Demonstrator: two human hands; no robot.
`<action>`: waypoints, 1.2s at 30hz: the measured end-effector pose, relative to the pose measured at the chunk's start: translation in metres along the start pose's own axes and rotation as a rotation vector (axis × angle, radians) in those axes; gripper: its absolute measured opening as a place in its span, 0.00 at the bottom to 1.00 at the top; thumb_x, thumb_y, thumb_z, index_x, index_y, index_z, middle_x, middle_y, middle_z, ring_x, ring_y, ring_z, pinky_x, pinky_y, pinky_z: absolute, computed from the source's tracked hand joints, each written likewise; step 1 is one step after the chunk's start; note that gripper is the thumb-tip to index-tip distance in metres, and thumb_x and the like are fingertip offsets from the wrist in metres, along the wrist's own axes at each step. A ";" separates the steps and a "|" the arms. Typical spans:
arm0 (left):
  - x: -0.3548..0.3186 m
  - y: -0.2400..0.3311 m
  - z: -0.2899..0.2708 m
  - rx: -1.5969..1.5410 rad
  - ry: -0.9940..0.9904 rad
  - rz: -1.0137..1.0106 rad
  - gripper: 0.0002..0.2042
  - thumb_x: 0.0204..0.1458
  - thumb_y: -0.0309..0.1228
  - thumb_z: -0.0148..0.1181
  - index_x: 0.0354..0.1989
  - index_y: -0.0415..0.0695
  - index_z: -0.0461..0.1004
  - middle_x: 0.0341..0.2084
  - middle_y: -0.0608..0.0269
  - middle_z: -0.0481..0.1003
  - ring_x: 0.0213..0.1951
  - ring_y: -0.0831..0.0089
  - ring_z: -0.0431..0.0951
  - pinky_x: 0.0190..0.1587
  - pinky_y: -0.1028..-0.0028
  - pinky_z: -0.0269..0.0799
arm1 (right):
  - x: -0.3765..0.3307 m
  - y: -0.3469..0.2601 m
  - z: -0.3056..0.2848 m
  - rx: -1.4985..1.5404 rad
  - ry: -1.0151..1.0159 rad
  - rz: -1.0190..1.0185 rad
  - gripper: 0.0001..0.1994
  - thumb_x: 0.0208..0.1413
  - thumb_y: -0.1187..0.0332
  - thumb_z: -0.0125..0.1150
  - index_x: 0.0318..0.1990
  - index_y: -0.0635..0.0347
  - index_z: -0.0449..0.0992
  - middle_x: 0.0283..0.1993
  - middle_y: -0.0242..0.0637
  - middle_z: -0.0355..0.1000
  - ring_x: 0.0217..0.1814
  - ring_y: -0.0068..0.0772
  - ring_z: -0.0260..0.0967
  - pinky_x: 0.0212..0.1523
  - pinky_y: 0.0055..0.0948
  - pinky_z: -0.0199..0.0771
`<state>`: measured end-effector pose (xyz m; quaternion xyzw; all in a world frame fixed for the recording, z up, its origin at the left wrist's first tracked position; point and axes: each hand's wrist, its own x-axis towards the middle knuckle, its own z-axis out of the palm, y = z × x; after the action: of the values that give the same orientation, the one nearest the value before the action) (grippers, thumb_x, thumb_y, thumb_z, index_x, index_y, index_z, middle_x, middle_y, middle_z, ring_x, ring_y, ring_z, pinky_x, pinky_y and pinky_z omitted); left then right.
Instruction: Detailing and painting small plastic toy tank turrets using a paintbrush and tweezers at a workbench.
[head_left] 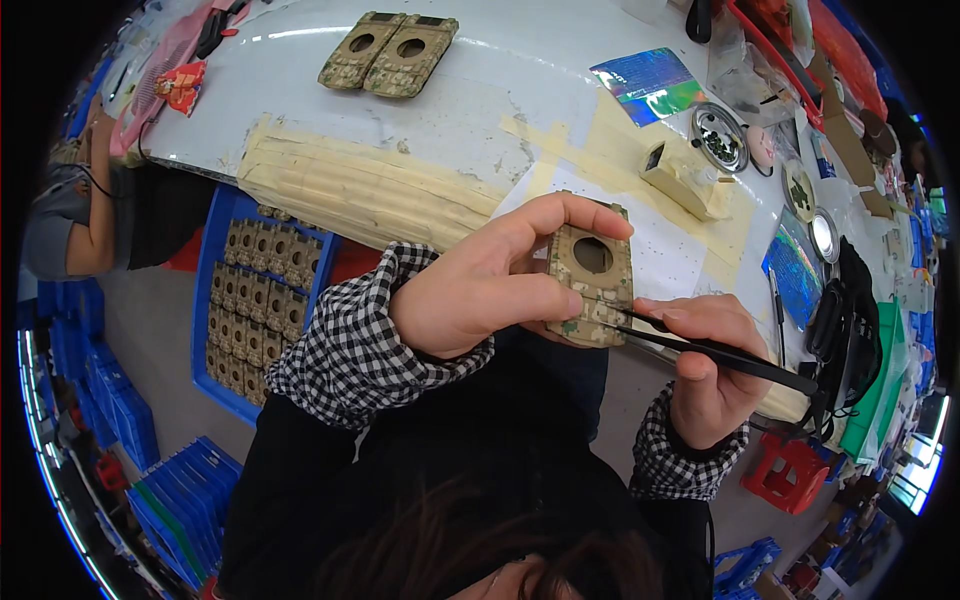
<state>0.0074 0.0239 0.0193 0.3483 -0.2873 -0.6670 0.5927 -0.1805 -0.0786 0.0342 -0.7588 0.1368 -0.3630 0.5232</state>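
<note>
My left hand [500, 270] grips a camouflage-painted toy tank hull [610, 277] with a round hole in its top, held over the table's front edge. My right hand [715, 365] pinches a pair of black tweezers [735, 360]. The tweezer tips touch or nearly touch the lower end of the hull; whether they hold a small part is too small to tell. Two more such hulls [388, 53] lie side by side at the far left of the table. A round metal tin [722, 150] of small dark pieces stands to the right, past the hull.
White table [480, 90], its front edge padded with tape [330, 190]. A taped beige block [683, 180], shiny blue sheets [648, 85] and a black pouch [860, 310] lie rightward. A blue crate [205, 345] of hulls stands lower left. Another person's arm [95, 215] shows far left.
</note>
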 end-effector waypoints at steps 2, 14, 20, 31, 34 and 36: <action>0.001 0.001 0.000 -0.014 0.000 -0.012 0.30 0.42 0.24 0.53 0.58 0.35 0.55 0.50 0.56 0.64 0.54 0.70 0.65 0.56 0.71 0.63 | -0.002 0.002 0.001 0.060 0.054 0.018 0.17 0.47 0.61 0.66 0.36 0.68 0.76 0.34 0.44 0.76 0.36 0.32 0.73 0.37 0.23 0.71; 0.001 0.000 0.001 -0.038 0.009 -0.029 0.29 0.44 0.24 0.53 0.58 0.36 0.56 0.49 0.56 0.64 0.53 0.70 0.66 0.55 0.72 0.64 | -0.003 0.002 -0.001 -0.018 0.039 -0.006 0.16 0.49 0.61 0.66 0.35 0.67 0.76 0.31 0.41 0.75 0.33 0.29 0.70 0.36 0.23 0.68; 0.001 0.002 0.003 -0.006 0.028 -0.038 0.28 0.45 0.25 0.54 0.58 0.37 0.56 0.48 0.58 0.64 0.52 0.71 0.66 0.55 0.72 0.64 | -0.003 0.002 0.001 -0.058 0.042 -0.044 0.15 0.49 0.61 0.65 0.36 0.66 0.75 0.33 0.42 0.76 0.34 0.29 0.70 0.36 0.23 0.68; 0.003 -0.002 0.003 0.019 0.048 -0.008 0.26 0.46 0.25 0.55 0.56 0.37 0.58 0.46 0.59 0.66 0.50 0.74 0.66 0.53 0.74 0.64 | -0.004 0.002 0.001 -0.097 0.031 -0.054 0.17 0.49 0.59 0.65 0.36 0.66 0.75 0.34 0.42 0.76 0.34 0.30 0.70 0.36 0.23 0.69; 0.003 -0.002 0.004 0.009 0.050 -0.008 0.26 0.46 0.24 0.55 0.56 0.37 0.58 0.46 0.60 0.66 0.50 0.74 0.67 0.53 0.74 0.64 | -0.004 0.001 0.002 -0.095 0.039 -0.060 0.17 0.49 0.58 0.64 0.36 0.66 0.75 0.34 0.42 0.76 0.34 0.30 0.71 0.35 0.23 0.69; 0.003 -0.001 0.004 0.003 0.054 -0.008 0.26 0.46 0.24 0.55 0.56 0.37 0.58 0.46 0.60 0.66 0.49 0.74 0.68 0.52 0.74 0.65 | -0.004 0.001 0.002 -0.089 0.043 -0.065 0.17 0.49 0.58 0.64 0.36 0.66 0.75 0.33 0.42 0.76 0.33 0.31 0.71 0.34 0.23 0.69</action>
<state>0.0029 0.0214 0.0206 0.3683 -0.2708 -0.6591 0.5971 -0.1822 -0.0752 0.0314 -0.7774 0.1391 -0.3895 0.4739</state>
